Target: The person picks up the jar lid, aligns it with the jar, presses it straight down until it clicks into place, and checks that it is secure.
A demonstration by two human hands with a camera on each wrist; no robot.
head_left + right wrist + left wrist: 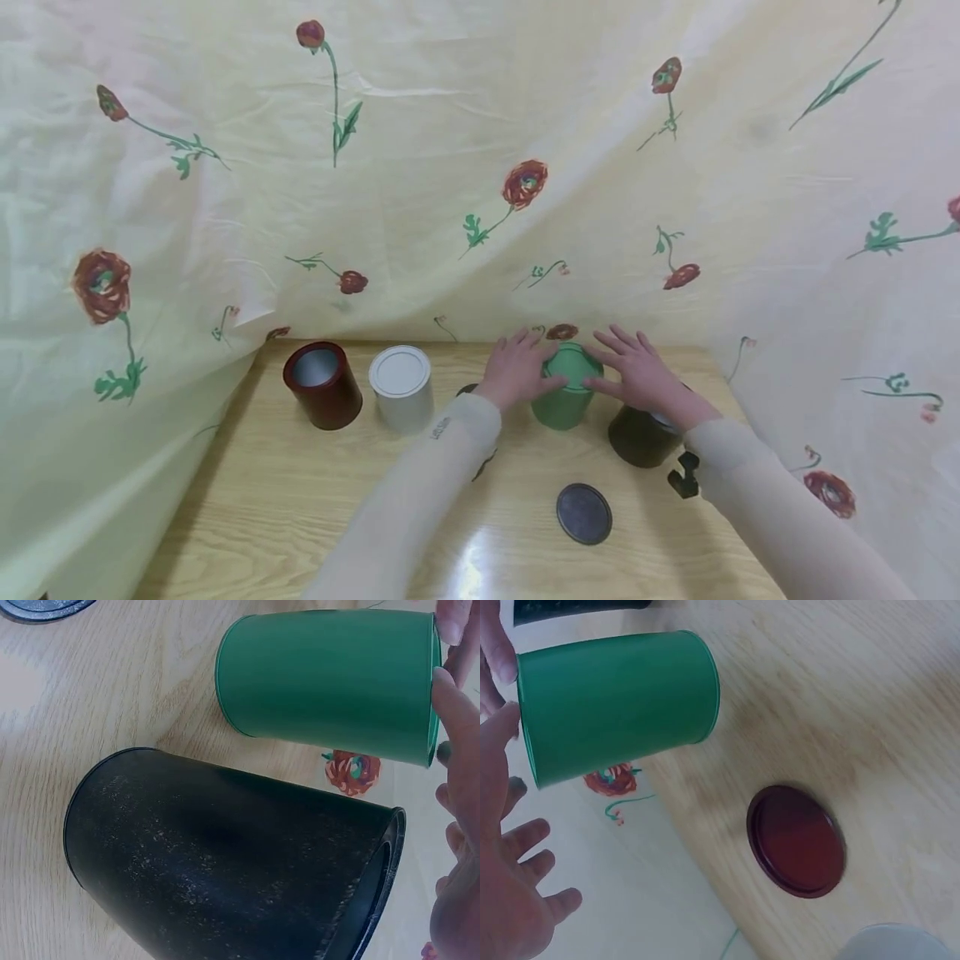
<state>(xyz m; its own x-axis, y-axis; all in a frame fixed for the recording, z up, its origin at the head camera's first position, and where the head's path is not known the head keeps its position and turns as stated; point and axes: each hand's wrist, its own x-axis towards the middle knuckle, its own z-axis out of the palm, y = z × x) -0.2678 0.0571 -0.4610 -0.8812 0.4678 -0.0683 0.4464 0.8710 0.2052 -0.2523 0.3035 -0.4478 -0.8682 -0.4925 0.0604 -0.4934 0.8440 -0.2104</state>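
Flanking the green cylindrical canister (561, 408) upright on the wooden surface (300, 500), left hand (516, 368) and right hand (641, 372) touch its top rim (529, 756) with spread, ungripping fingers (604, 386), probably for balanced pressure, though contact is partly hidden.

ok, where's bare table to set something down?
Widest: front-left table, bordered by red can, white can, left sleeve. Smaller: between that sleeve and black lid. Crowded: at green can, left hand, right hand, black can.
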